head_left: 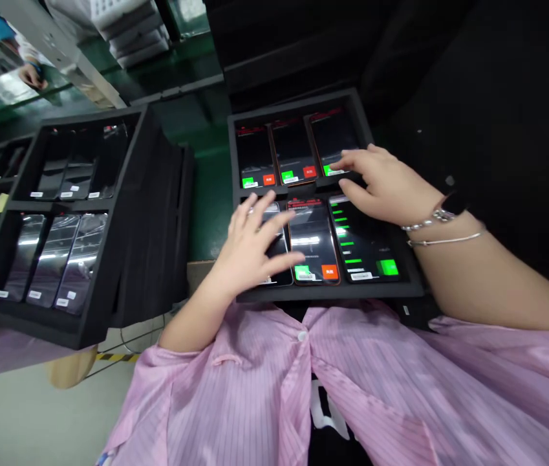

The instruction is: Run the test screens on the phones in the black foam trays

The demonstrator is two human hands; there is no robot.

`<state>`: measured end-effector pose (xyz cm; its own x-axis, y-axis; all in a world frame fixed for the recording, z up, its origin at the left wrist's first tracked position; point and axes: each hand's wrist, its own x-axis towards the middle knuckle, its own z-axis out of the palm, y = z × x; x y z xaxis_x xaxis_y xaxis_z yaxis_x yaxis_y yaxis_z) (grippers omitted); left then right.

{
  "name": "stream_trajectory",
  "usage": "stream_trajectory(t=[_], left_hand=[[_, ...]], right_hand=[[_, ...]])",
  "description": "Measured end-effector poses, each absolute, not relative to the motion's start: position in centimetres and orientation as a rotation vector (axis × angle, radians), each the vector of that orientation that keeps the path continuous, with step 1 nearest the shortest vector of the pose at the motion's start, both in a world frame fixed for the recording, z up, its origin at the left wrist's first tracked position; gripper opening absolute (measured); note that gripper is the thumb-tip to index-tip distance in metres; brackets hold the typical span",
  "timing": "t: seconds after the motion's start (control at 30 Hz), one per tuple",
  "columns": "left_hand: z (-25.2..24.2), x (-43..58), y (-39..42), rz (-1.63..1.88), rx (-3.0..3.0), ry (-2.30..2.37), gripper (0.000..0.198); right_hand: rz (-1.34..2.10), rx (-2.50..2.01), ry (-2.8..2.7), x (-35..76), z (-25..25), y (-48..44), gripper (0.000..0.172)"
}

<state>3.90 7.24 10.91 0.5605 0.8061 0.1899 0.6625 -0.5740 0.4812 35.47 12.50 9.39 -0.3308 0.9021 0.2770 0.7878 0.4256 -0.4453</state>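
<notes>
In front of me lies a black tray with several smartphones in two rows. My left hand hovers, fingers spread, over the front-left phone and hides much of it. The front-middle phone shows a green and a red button; the front-right phone has green bars and a green button. Over the back-right phone, my right hand has its index finger at the green button, thumb apart, holding nothing. The back-left phone and back-middle phone also display green and red buttons.
To the left, a second black tray of dark-screened phones sits on stacked trays. Light-coloured trays are piled at the back on a green surface. Another person's hand shows at the far left.
</notes>
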Motion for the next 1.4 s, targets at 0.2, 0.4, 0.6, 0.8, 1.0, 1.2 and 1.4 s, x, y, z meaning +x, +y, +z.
stream_trajectory(t=[0.2, 0.4, 0.6, 0.8, 1.0, 1.2, 1.4], left_hand=[[8.9, 2.9, 14.1, 0.525, 2.3, 1.709, 0.084], [8.3, 3.2, 14.6, 0.541, 2.209, 1.706, 0.073], [8.3, 2.1, 10.7, 0.832, 2.131, 1.552, 0.073], [8.8, 0.2, 2.4, 0.769, 2.221, 1.39, 0.067], [7.9, -0.5, -0.8, 0.695, 2.201, 1.4, 0.062], [8.6, -0.1, -1.0, 0.589, 2.243, 1.451, 0.051], [9.4, 0.1, 0.2, 0.389, 2.317, 1.475, 0.074]], right_hand=[[0.343, -1.244, -2.266, 33.0, 9.3, 15.3, 0.034], [0.458, -1.16, -2.43, 29.9, 10.2, 16.4, 0.04], [0.205, -1.092, -2.049, 32.0, 14.3, 9.2, 0.037], [0.329, -1.216, -2.145, 33.9, 15.9, 0.5, 0.022], [0.319, -1.081, -2.215, 33.7, 12.7, -2.2, 0.025], [0.349, -1.366, -2.314, 32.5, 9.9, -3.3, 0.036], [0.284, -1.49, -2.323, 31.9, 8.9, -2.3, 0.044]])
